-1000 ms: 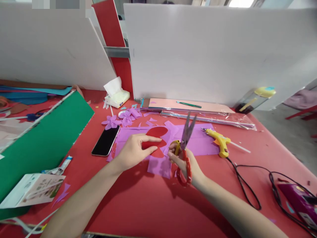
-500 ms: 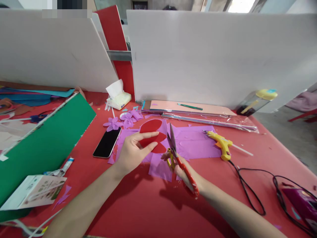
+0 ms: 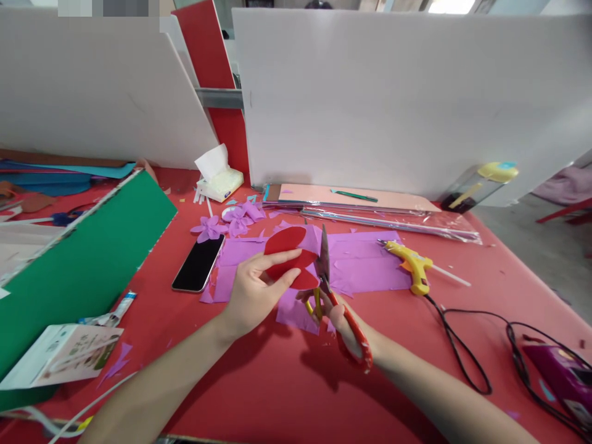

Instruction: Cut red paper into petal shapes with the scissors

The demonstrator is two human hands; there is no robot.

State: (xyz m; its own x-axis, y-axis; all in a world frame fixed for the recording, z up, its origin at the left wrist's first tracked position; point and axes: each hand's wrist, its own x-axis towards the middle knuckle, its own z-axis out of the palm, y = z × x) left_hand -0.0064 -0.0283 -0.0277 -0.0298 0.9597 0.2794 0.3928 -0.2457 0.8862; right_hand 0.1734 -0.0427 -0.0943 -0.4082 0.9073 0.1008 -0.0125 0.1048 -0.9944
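Observation:
Between its thumb and fingers, my left hand point(image 3: 261, 287) pinches a red paper cutout point(image 3: 289, 239) with rounded, petal-like lobes. A pair of scissors point(image 3: 354, 333) with one red and one yellow handle is in my right hand point(image 3: 335, 314). Its blades stand beside the cutout's right edge, slightly apart; whether they touch the paper I cannot tell. Beneath both hands lie purple paper sheets point(image 3: 370, 259) and a loose purple piece. Purple paper flowers point(image 3: 209, 229) rest by a black phone point(image 3: 198, 264) left of my hands.
A yellow glue gun point(image 3: 414, 265) with a black cord lies at right. Tissues point(image 3: 222, 184) and a green pen point(image 3: 354, 196) sit behind. A green board point(image 3: 92, 283) leans at left, near a small white box point(image 3: 65, 354). White panels point(image 3: 393, 98) stand along the back.
The red cutout has shifted slightly right and down, toward the scissors, and its tilt has changed. The scissor blades have come closer together. The whole view has shifted slightly.

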